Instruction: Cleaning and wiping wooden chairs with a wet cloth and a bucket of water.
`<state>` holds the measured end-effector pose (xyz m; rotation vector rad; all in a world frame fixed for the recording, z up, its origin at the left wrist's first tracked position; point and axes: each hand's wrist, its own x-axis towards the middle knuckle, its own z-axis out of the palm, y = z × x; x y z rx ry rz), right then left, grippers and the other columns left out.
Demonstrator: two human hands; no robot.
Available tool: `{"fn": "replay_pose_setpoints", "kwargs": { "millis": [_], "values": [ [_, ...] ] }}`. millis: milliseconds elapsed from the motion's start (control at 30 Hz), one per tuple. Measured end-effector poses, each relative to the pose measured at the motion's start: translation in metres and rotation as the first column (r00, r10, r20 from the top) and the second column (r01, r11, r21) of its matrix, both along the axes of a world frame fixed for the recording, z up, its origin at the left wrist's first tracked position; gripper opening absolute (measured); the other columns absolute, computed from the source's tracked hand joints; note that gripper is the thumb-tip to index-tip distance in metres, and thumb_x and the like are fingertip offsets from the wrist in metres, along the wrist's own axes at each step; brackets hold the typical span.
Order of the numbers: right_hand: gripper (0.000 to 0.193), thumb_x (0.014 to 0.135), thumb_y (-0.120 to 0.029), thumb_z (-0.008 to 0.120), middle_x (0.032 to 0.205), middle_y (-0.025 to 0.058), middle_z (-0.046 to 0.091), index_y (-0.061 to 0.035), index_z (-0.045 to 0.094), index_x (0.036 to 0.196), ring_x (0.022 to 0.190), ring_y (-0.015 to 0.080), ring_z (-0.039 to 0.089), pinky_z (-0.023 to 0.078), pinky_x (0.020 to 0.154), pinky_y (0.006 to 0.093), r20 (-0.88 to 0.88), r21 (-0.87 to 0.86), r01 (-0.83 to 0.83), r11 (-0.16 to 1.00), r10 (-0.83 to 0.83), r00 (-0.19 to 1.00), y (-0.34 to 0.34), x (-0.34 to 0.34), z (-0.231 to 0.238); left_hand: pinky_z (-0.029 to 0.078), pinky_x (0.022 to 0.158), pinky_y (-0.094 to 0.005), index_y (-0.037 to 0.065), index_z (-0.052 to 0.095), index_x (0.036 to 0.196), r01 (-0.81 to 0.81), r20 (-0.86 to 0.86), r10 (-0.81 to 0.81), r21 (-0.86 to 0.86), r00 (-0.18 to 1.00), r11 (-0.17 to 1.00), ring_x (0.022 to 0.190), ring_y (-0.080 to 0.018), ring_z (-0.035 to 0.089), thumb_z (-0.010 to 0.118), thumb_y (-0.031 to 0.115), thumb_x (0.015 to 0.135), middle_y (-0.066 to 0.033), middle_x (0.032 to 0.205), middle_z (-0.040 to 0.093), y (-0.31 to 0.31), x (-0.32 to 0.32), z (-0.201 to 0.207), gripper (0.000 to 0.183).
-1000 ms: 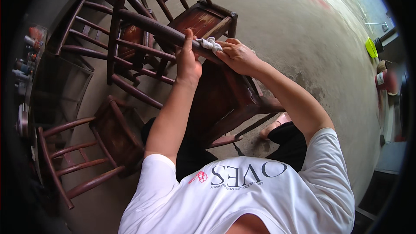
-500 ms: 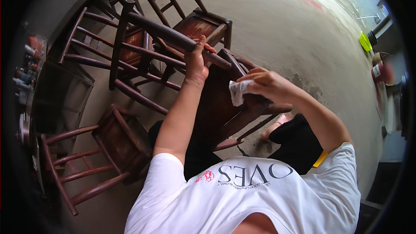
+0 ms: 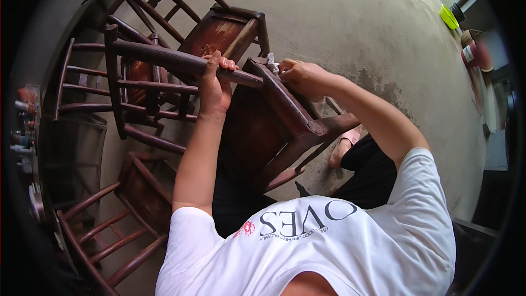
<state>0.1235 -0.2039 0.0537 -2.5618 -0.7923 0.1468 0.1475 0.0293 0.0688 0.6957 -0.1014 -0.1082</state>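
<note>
A dark brown wooden chair (image 3: 257, 126) is tipped over in front of me, its seat turned up near my lap. My left hand (image 3: 216, 85) is wrapped round a thick rail of this chair, close to the rail's end. To the right of it, my right hand (image 3: 304, 77) pinches a crumpled white cloth (image 3: 272, 64) against the far corner of the seat frame. Part of the cloth is hidden by the fingers. The chair's slatted back reaches away to the left.
Other wooden chairs stand close by: one with a worn reddish seat (image 3: 211, 35) beyond my left hand, and another chair (image 3: 145, 192) at the lower left. Small items on a shelf (image 3: 24, 126) line the left edge. A bright green basin (image 3: 449, 17) and a red bucket (image 3: 478, 56) are far right.
My right hand has moved the cloth away from me and left, from the seat frame's near part to its far corner. My left hand keeps its hold while the view has shifted.
</note>
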Motion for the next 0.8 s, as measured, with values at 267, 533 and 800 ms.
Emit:
{"fn": "replay_pose_setpoints", "kwargs": {
  "millis": [267, 533, 800],
  "values": [
    [0.018, 0.08, -0.017, 0.05, 0.106, 0.0125, 0.058, -0.0045, 0.063, 0.085, 0.087, 0.0306, 0.06, 0.048, 0.073, 0.0421, -0.041, -0.337, -0.124, 0.933, 0.117, 0.992, 0.0, 0.016, 0.019, 0.046, 0.069, -0.034, 0.012, 0.05, 0.078, 0.038, 0.002, -0.038, 0.012, 0.999, 0.999, 0.065, -0.0158, 0.051, 0.06, 0.011, 0.085, -0.0014, 0.064, 0.048, -0.015, -0.001, 0.003, 0.012],
    [0.02, 0.074, -0.017, 0.052, 0.086, 0.0151, 0.059, -0.0005, 0.061, 0.081, 0.082, 0.034, 0.057, 0.046, 0.073, 0.0418, -0.285, -0.045, -0.186, 0.982, 0.166, 0.944, -0.019, 0.0, 0.014, 0.047, 0.07, -0.0348, 0.01, 0.052, 0.08, -0.053, 0.01, 0.052, 0.15, 0.999, 0.987, 0.064, -0.0164, 0.052, 0.058, 0.01, 0.086, -0.0017, 0.064, 0.049, -0.011, -0.009, 0.009, 0.009],
    [0.02, 0.076, -0.021, 0.054, 0.09, 0.0099, 0.059, -0.0093, 0.064, 0.088, 0.079, 0.0316, 0.06, 0.049, 0.068, 0.0424, -0.097, -0.234, -0.217, 0.948, 0.2, 0.975, -0.022, 0.001, 0.029, 0.045, 0.069, -0.0349, 0.01, 0.051, 0.081, 0.087, 0.034, -0.089, 0.048, 0.995, 0.995, 0.065, -0.0167, 0.051, 0.056, 0.006, 0.085, -0.0026, 0.065, 0.048, -0.023, -0.019, 0.008, 0.007]
  ]
}}
